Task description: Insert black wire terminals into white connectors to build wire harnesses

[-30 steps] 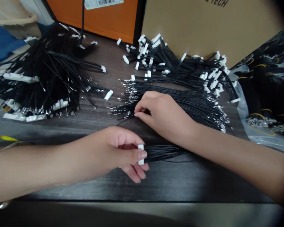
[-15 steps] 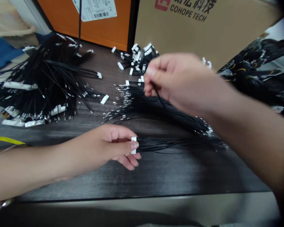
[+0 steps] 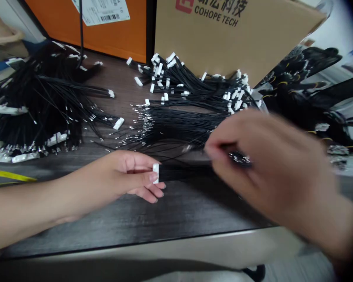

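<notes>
My left hand [image 3: 132, 174] pinches a white connector housing [image 3: 156, 168] between thumb and fingers, low over the table. Black wires [image 3: 183, 172] run out of the housing to the right, passing behind my other hand. Blurred by motion, my right hand [image 3: 270, 172] has its thumb and forefinger closed on a thin black wire, whose silvery end [image 3: 187, 148] points left toward the connector. Just beyond both hands lies a thick sheaf of loose black wires [image 3: 179, 121] with metal terminals at its ends.
Finished-looking harnesses with white connectors [image 3: 238, 96] are heaped behind the sheaf. Another wire pile [image 3: 61, 90] spreads at left. A cardboard box [image 3: 223, 47] and an orange panel [image 3: 111, 39] stand at the back. Black cable bundles [image 3: 299, 98] lie at right; the table edge [image 3: 135, 246] runs in front.
My right hand has come down and toward me from above the sheaf, bringing a wire's end close to the connector. My left hand keeps its hold; the whole view has shifted slightly.
</notes>
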Tool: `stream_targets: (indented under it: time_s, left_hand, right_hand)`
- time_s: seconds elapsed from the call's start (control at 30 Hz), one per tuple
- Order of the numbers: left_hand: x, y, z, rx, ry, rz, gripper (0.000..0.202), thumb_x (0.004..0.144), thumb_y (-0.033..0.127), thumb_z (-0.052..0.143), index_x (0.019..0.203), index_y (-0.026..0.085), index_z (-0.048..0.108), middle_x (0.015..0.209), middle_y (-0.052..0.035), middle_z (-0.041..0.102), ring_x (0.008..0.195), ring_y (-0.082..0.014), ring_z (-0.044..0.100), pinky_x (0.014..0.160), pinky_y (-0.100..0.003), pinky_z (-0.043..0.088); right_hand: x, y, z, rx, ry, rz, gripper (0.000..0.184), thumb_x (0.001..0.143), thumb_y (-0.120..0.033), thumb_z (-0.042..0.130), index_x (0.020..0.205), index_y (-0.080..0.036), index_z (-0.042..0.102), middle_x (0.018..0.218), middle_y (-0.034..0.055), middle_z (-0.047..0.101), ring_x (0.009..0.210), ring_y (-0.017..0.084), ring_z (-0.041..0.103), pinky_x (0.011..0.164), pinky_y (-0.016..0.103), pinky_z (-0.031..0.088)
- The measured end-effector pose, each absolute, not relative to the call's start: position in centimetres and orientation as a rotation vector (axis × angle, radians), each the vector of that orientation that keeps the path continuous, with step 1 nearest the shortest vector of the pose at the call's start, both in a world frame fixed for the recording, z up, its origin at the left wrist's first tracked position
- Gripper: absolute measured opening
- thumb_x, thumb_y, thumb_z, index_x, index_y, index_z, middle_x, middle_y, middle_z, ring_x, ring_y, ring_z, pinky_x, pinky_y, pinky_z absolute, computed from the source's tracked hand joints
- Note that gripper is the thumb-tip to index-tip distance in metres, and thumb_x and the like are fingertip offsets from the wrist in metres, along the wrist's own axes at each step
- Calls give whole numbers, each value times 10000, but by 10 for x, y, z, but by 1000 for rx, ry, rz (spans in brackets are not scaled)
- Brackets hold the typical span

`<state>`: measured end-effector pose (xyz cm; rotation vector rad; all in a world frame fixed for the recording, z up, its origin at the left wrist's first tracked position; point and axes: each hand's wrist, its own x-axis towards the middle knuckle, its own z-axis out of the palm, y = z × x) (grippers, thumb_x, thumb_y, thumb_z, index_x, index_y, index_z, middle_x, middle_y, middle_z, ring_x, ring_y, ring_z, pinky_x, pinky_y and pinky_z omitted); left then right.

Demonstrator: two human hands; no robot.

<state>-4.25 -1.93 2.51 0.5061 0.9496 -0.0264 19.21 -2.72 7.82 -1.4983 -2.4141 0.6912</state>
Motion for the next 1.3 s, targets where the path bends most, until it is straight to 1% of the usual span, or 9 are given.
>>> stream_targets:
  time_s: [0.1, 0.2, 0.4, 0.57, 0.77, 0.97, 1.1, 1.17, 1.3]
  left_hand:
    - [-42, -18, 24, 502, 960, -27, 62, 875, 176, 629, 864, 155, 686, 818, -42, 739, 780, -138, 707, 705, -182, 584]
    - [-40, -19, 24, 547, 975, -37, 54, 864, 157, 621, 835, 144, 665, 800, -42, 738, 784, -148, 710, 708, -191, 587]
    - [-38, -27, 24, 557, 1028, 27, 87, 856, 98, 585, 910, 166, 598, 714, 0, 742, 680, -144, 722, 647, -193, 593]
    - [-43, -32, 19, 573, 969, 77, 74, 878, 143, 586, 938, 183, 606, 769, 6, 751, 706, -145, 731, 664, -188, 596]
    - [-42, -29, 20, 610, 976, 44, 75, 865, 117, 578, 895, 172, 619, 749, 11, 743, 697, -148, 730, 659, -197, 607]
    - [-39, -25, 22, 604, 979, 21, 91, 865, 98, 562, 910, 163, 609, 744, -2, 750, 691, -156, 734, 656, -201, 610]
    - [-36, -22, 23, 593, 996, -18, 94, 869, 70, 535, 879, 147, 589, 717, -14, 742, 673, -160, 730, 643, -214, 613]
    - [-36, -21, 24, 577, 998, -12, 88, 866, 76, 541, 887, 148, 587, 720, -20, 743, 673, -166, 731, 641, -221, 612]
    - [-37, -19, 24, 502, 995, -3, 92, 836, 67, 569, 862, 155, 562, 720, -35, 748, 663, -183, 731, 625, -232, 610]
  right_hand:
    - [170, -55, 66, -1556, -2297, 1046, 150, 899, -99, 490, 782, -146, 572, 768, 23, 588, 712, 89, 534, 646, 207, 439]
    - [167, -61, 54, -1719, -2101, 1410, 165, 886, -113, 520, 742, -159, 586, 730, -22, 588, 661, 63, 528, 591, 190, 400]
    - [163, -59, 42, -1784, -1945, 1534, 168, 867, -160, 541, 712, -180, 602, 674, -48, 582, 608, 67, 504, 550, 208, 359]
    - [155, -65, 36, -1758, -1998, 1354, 140, 863, -142, 545, 737, -157, 604, 718, -14, 593, 672, 97, 538, 587, 229, 381]
    - [153, -73, 36, -1683, -2100, 1234, 171, 885, -157, 523, 743, -133, 614, 710, 14, 571, 666, 130, 518, 599, 264, 395]
    - [155, -73, 37, -1685, -2077, 1350, 196, 913, -182, 505, 741, -162, 597, 718, -13, 572, 673, 109, 517, 623, 254, 394]
    - [157, -72, 38, -1675, -2109, 1321, 204, 913, -178, 507, 726, -162, 589, 713, -10, 569, 665, 108, 514, 621, 258, 396]
    - [159, -71, 44, -1653, -2179, 1212, 206, 912, -172, 505, 726, -158, 595, 709, 1, 570, 663, 117, 513, 625, 269, 397]
    - [159, -72, 59, -1624, -2206, 795, 166, 881, -122, 515, 751, -153, 612, 737, 5, 579, 675, 109, 512, 626, 265, 386]
